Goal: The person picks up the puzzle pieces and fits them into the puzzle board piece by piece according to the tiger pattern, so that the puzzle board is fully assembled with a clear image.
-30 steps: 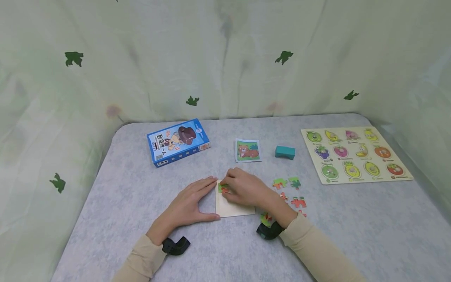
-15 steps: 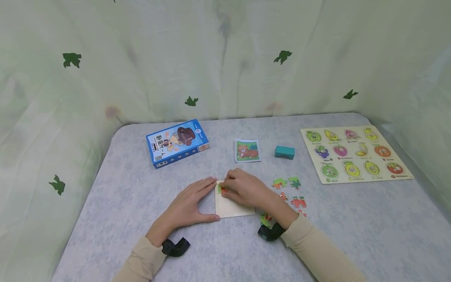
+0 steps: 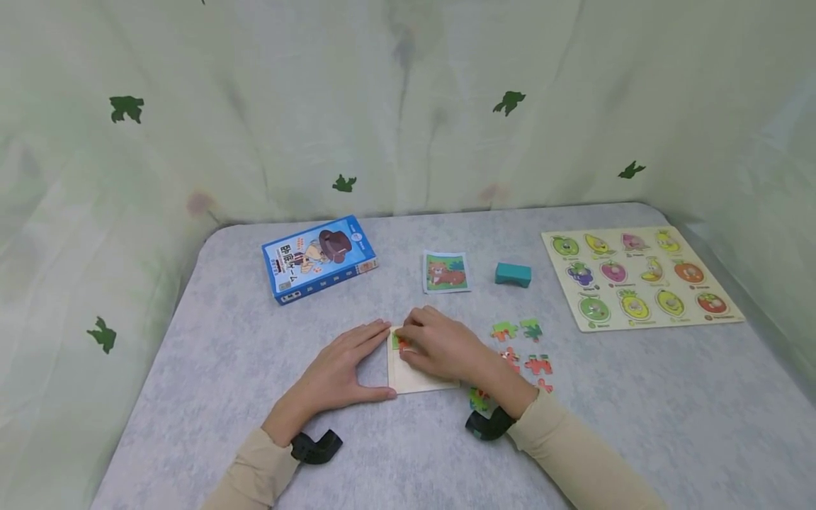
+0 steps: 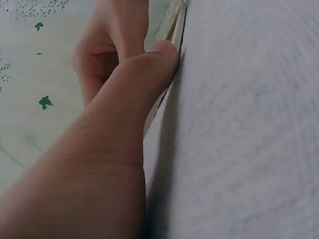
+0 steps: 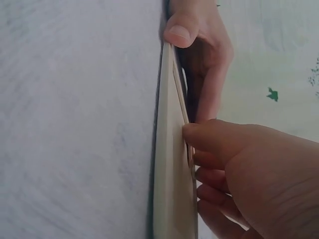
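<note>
My left hand [image 3: 341,368], fingers extended, braces the left edge of the square cream wooden tray [image 3: 421,380]; my right hand [image 3: 443,347], fingers curled, pinches a green-and-orange jigsaw piece [image 3: 397,343] far left.

R hand [image 3: 441,347] hides pt of tray [image 3: 423,384] & green pc [image 3: 396,343]; R arm [image 3: 510,384] covers bits of loose pcs [image 3: 478,400]. Words [image 3: 620,284] on fruit board [image 3: 634,276] too tiny. Sleeves [image 3: 576,453] cut off at btm.
</note>
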A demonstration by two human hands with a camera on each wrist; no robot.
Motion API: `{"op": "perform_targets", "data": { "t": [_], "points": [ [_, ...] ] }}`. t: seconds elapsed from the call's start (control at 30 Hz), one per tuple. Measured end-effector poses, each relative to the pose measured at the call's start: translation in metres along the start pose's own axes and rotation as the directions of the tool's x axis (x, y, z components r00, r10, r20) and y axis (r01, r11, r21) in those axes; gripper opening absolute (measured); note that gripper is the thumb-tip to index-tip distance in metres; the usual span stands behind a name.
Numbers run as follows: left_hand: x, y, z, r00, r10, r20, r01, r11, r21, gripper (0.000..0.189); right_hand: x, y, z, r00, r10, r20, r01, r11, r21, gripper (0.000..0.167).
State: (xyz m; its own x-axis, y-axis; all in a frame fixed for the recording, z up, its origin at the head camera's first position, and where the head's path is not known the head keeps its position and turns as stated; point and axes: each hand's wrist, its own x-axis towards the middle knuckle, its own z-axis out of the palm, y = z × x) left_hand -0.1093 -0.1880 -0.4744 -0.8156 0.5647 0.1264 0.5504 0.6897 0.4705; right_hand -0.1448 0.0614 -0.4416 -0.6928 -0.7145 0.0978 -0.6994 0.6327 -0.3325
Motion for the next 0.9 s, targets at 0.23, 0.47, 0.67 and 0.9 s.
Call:
{"op": "perform_targets", "data": {
  "t": [0.23,0.47,0.67,0.9],
  "points": [
    [-0.001,0.000,0.000,1.000,-0.009,-0.001,0.009,1.000,0.002,0.104,0.001,-0.001,-0.003,1.000,0.001,0.021,-0.001,1.000,0.016,0.040],
    [0.000,-0.001,0.000,1.000,0.007,-0.008,-0.007,1.000,-0.002,0.104,-0.001,-0.001,-0.009,1.000,-0.014,0.020,0.013,0.999,0.049,0.039],
    [0.000,-0.001,0.001,1.000,0.007,-0.004,-0.007,1.000,-0.004,0.105,-0.005,-0.005,-0.015,1.000,-0.007,0.008,0.006,0.998,0.069,0.040],
    [-0.002,0.000,0.000,1.000,-0.006,-0.001,0.006,1.000,-0.005,0.105,-0.014,-0.006,-0.026,1.000,0.002,-0.026,0.001,0.995,0.101,0.043]
  ]
}}
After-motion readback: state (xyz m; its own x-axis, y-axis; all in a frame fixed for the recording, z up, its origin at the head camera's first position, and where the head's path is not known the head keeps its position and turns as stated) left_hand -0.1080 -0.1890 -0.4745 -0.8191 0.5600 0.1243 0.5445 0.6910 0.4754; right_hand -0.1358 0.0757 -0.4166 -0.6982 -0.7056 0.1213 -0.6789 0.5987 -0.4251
